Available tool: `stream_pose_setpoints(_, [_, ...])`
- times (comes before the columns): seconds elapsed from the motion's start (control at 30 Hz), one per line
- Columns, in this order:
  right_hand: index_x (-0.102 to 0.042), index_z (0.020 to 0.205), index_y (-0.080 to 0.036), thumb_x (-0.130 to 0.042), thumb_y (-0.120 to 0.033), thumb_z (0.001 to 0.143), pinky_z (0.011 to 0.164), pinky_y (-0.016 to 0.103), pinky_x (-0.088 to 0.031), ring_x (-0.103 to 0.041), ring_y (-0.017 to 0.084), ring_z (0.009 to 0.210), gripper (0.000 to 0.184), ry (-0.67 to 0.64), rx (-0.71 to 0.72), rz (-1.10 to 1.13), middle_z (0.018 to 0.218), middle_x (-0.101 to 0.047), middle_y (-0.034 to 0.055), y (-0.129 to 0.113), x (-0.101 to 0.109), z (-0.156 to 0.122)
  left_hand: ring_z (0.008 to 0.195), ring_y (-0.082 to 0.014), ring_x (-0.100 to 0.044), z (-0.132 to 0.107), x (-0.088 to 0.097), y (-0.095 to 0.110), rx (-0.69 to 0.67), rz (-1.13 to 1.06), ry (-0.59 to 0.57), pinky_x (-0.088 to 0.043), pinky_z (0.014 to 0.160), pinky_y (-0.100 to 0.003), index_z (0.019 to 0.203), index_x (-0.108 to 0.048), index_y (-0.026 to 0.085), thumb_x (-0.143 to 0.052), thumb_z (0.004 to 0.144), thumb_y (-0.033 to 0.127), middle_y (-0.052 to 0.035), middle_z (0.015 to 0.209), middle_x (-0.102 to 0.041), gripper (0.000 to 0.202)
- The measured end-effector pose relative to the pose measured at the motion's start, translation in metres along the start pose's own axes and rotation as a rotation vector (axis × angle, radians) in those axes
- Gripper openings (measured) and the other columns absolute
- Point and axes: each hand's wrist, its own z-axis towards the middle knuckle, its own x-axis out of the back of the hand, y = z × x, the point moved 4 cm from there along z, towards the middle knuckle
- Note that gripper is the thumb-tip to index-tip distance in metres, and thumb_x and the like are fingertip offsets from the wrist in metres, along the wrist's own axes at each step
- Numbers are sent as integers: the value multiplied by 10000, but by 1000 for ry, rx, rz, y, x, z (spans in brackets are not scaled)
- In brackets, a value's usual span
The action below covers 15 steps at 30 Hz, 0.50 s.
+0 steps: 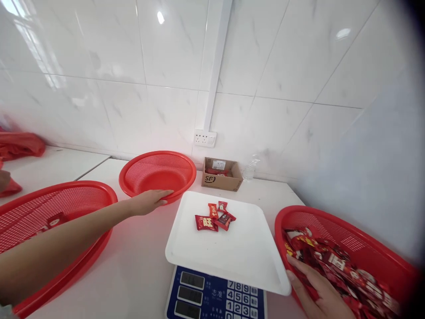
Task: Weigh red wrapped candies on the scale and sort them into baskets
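Note:
My left hand [151, 202] reaches across to the near rim of a round red mesh basket [159, 156], its fingers over the rim and thumb on the outer side. My right hand [315, 288] is at the near-left rim of another red basket [332, 215], which is full of candies in red wrappers [335, 261]; thumb and finger sit about the rim, close to the tray's corner. Between the hands, a white tray [239, 252] tops a blue digital scale [215, 294]. Several red-wrapped candies [206, 223] lie on the tray, touching each other.
A third red basket [99, 188] stands at left under my forearm, with a red packet [56, 219] inside. By the wall are a small cardboard box [221, 181], a clear plastic container [251, 168] and a socket [205, 138]. Another person's hand [4, 179] shows far left beside red bags [21, 145].

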Motion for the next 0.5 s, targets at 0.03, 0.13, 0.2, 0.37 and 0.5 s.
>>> stream_pose_setpoints(0.03, [-649,1045,-234,-456,-554,802,880,410,-500,-609,260,1029,446,-7,-15,-1,1122,-660,60,-2,1,0,1258,-261,-419,3,-2,11,-16,-4,21,-389,971,-391,1364,-370,278,-304,899,457,-46,1394,-444,503])
stream_pose_setpoints(0.13, [-640,1062,-230,-453,-551,805,895,422,-485,-594,258,1053,452,2,-29,3,1130,-653,68,-7,3,-1,1231,-229,-435,6,-11,56,-189,1,87,-362,1000,-362,1253,-493,252,-322,911,398,-56,1319,-508,409])
stream_pose_setpoints(0.2, [-642,1057,-223,-459,-545,805,893,422,-483,-594,259,1049,448,12,-30,6,1122,-656,76,-9,3,-1,1133,-217,-503,6,-21,90,-378,12,90,-388,967,-347,1113,-583,232,-345,914,346,-67,1174,-596,331])
stream_pose_setpoints(0.37, [-644,1052,-220,-450,-542,809,916,429,-466,-582,257,1062,447,6,-51,18,1124,-651,79,-12,4,-2,1034,-262,-523,13,-45,130,-422,33,12,-433,863,-397,1023,-583,218,-444,880,337,-93,1048,-614,232])
stream_pose_setpoints(0.5, [-637,1068,-223,-449,-544,811,934,441,-451,-566,261,1086,453,-8,-55,28,1145,-639,82,-14,4,-2,982,-256,-546,17,-51,131,-373,10,-31,-455,782,-365,986,-542,230,-534,819,304,-75,1022,-588,183])
